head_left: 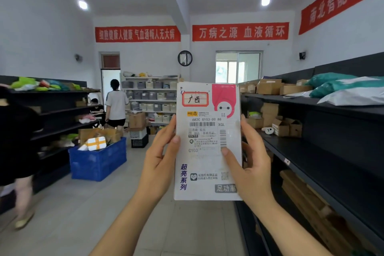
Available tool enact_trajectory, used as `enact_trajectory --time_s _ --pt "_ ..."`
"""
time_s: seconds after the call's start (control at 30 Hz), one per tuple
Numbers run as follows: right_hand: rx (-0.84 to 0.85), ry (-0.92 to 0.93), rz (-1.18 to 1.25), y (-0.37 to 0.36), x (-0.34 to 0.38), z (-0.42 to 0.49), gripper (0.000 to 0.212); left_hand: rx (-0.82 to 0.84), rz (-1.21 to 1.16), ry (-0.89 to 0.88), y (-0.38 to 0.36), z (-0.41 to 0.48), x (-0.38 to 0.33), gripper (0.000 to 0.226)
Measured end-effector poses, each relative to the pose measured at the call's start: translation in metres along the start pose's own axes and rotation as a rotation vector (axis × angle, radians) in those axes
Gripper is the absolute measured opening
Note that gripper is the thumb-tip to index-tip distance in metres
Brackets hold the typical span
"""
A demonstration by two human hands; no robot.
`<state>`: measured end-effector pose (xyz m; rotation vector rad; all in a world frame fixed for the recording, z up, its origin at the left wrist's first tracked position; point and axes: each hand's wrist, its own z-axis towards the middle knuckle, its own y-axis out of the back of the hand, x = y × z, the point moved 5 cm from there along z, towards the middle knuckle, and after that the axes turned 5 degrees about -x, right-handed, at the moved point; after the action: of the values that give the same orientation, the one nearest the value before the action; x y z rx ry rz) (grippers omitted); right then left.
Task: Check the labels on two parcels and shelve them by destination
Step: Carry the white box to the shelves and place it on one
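A flat white parcel box (207, 172) with a pink corner stands upright in front of me, label side facing the camera. A red-framed sticker with handwritten characters (195, 99) sits near its top, and a shipping label with barcodes (204, 131) lies below it. My left hand (160, 162) grips the parcel's left edge with the thumb on its front. My right hand (249, 166) grips the right edge, thumb pressed on the label. A blue crate (97, 162) with several more parcels stands on the floor to the left.
Dark shelves (324, 164) run along the right with cardboard boxes and teal and white mail bags (349, 89). Another dark shelf unit (62, 110) stands on the left. One person (115, 104) stands at the far shelves, and another passes at the left edge (18, 141).
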<state>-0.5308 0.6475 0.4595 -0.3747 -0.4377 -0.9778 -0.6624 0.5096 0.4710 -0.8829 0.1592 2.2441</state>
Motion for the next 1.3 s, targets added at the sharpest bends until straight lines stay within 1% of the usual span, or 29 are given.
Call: enact_trajectory --time_s 0.07,0.13,0.23,0.43,0.53,0.67,0.77,0.87,0.97,1.13,1.3 --pt "-0.003 -0.011 -0.002 -0.006 -0.010 0.003 0.067 -0.014 0.014 0.002 0.004 0.006 0.005 0.036" --pt "-0.002 0.000 -0.001 -0.015 -0.019 0.007 0.068 -0.018 0.019 -0.004 0.009 0.013 0.014 0.034" --pt "-0.003 0.009 0.002 -0.033 -0.034 0.015 0.065 -0.024 0.014 -0.009 0.021 0.029 0.033 0.040" --pt "-0.003 0.036 -0.007 -0.071 -0.064 0.029 0.068 0.020 -0.001 -0.028 0.043 0.060 0.065 0.041" --pt "-0.011 0.054 -0.023 -0.084 -0.079 0.034 0.069 0.033 -0.040 -0.003 0.052 0.073 0.084 0.036" --pt "-0.001 0.042 -0.043 -0.096 -0.100 0.045 0.067 0.062 -0.067 0.049 0.056 0.089 0.106 0.046" --pt "0.004 0.044 -0.056 -0.102 -0.119 0.057 0.063 0.045 -0.084 0.053 0.055 0.104 0.122 0.044" --pt "0.004 0.060 -0.046 -0.104 -0.138 0.069 0.061 0.039 -0.060 0.047 0.051 0.118 0.140 0.037" --pt "0.009 0.060 -0.020 -0.103 -0.158 0.084 0.056 0.053 -0.046 0.024 0.038 0.130 0.154 0.039" --pt "0.010 0.061 -0.013 -0.086 -0.196 0.113 0.056 0.032 -0.019 0.003 0.009 0.155 0.177 0.042" --pt "0.020 0.047 -0.002 -0.069 -0.229 0.133 0.057 0.011 -0.042 0.016 -0.021 0.169 0.202 0.043"
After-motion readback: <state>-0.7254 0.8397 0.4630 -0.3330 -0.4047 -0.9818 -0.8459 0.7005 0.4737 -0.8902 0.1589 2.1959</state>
